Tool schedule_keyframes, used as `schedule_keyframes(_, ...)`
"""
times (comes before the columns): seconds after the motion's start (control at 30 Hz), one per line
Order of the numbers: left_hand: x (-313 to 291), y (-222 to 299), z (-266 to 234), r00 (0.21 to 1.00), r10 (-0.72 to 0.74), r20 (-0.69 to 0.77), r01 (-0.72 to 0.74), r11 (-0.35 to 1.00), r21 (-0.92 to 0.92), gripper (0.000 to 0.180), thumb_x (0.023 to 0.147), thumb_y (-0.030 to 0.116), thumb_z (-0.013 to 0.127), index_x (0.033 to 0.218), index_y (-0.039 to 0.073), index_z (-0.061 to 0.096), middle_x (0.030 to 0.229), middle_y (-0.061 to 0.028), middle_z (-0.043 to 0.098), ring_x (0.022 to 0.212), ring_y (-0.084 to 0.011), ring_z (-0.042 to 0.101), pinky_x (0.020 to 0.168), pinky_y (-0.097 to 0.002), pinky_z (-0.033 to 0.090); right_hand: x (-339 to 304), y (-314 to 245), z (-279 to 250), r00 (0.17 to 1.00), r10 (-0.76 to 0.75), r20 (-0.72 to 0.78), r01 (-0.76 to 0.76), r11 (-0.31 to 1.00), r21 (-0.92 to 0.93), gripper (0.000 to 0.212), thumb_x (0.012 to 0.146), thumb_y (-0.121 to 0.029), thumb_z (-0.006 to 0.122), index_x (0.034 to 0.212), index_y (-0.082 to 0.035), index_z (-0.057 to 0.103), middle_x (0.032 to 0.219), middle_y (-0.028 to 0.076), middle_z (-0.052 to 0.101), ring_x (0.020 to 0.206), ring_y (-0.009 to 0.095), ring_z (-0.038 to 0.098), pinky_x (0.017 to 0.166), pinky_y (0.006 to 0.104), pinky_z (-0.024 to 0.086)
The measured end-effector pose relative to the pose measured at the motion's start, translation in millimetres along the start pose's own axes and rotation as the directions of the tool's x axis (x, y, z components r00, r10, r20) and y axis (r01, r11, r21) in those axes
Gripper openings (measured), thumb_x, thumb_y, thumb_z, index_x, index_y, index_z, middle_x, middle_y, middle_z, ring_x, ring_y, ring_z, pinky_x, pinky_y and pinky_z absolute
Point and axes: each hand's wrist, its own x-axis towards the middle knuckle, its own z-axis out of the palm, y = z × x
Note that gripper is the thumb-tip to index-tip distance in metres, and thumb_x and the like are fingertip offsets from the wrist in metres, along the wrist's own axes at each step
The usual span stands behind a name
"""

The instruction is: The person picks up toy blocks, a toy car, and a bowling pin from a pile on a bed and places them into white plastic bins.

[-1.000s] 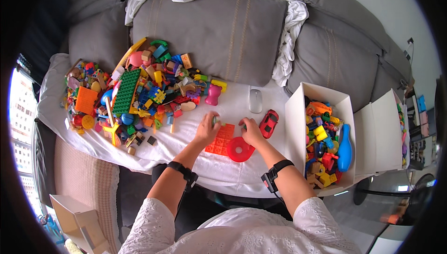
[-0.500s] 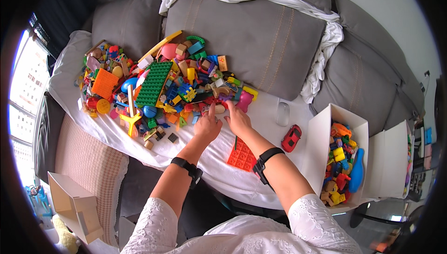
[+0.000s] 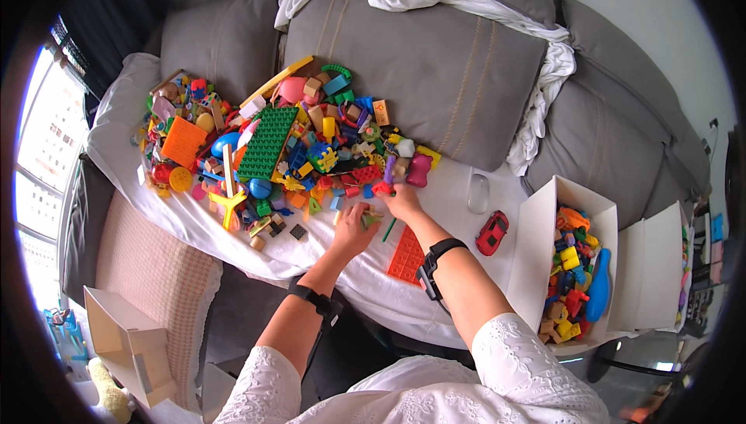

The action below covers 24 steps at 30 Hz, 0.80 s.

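Note:
My right hand (image 3: pixel 402 202) is closed at the near right edge of the toy heap, its fingertips pinching a small red toy piece (image 3: pixel 382 188). A purple piece (image 3: pixel 389 169) stands just beyond those fingers, and a pink toy (image 3: pixel 420 169) lies to their right. On the white sheet, my left hand (image 3: pixel 356 228) has its fingers curled in beside a small pale-green piece; its grip is partly hidden. A thin green stick (image 3: pixel 389 230) lies between the hands. Close to my right wrist is an orange-red studded building plate (image 3: pixel 406 257).
The toy heap, with a green studded plate (image 3: pixel 268 144), spreads left over the sheet-covered sofa. A red toy car (image 3: pixel 491 233) and a clear oval piece (image 3: pixel 479 193) lie at right. Beyond them stands a white box (image 3: pixel 524 249) of toys. An opened carton (image 3: pixel 128 342) sits lower left.
My left hand has drawn back from the heap toward me, onto the sheet. My right hand's extended fingers have closed on the red piece. The view has shifted slightly.

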Motion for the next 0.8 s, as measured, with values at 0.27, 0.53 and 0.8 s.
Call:
schedule_keyframes(0.27, -29, -16, 6, 0.907, -0.417, 0.05, 0.42, 0.9, -0.115, 0.043, 0.085, 0.032, 0.068, 0.115, 0.003, 0.058, 0.091, -0.0162, 0.069, 0.081, -0.0323, 0.067, 0.073, -0.0397, 0.052, -64, -17, -12, 0.991, 0.023, -0.131, 0.013, 0.963, 0.268, 0.038, 0.085, -0.039, 0.067, 0.105, -0.008, 0.064, 0.093, 0.019, 0.069, 0.093, 0.037, 0.066, 0.079, 0.0424, 0.051)
schedule_keyframes(0.53, 26, 140, 24, 0.818, -0.266, 0.51, 0.561, 0.566, -0.604, 0.031, 0.095, 0.035, 0.059, 0.116, 0.012, 0.058, 0.088, 0.0002, 0.063, 0.072, -0.0059, 0.057, 0.055, -0.0209, 0.044, -142, -6, -154, 0.975, 0.213, -0.058, -0.072, 0.553, 0.83, 0.025, 0.094, -0.029, 0.065, 0.108, -0.009, 0.06, 0.072, -0.005, 0.049, 0.056, 0.003, 0.042, 0.047, 0.0211, 0.032)
schedule_keyframes(0.8, 53, 321, 134, 0.872, 0.148, 0.467, 0.065, 0.91, -0.408, 0.048, 0.094, 0.027, 0.062, 0.136, 0.009, 0.046, 0.126, -0.01, 0.056, 0.115, -0.0215, 0.055, 0.096, -0.0356, 0.047, -195, 129, -317, 0.7, 0.501, -0.509, 0.261, 0.483, 0.836, 0.064, 0.085, -0.026, 0.07, 0.138, -0.002, 0.043, 0.132, 0.018, 0.051, 0.111, 0.025, 0.058, 0.09, 0.0337, 0.047)
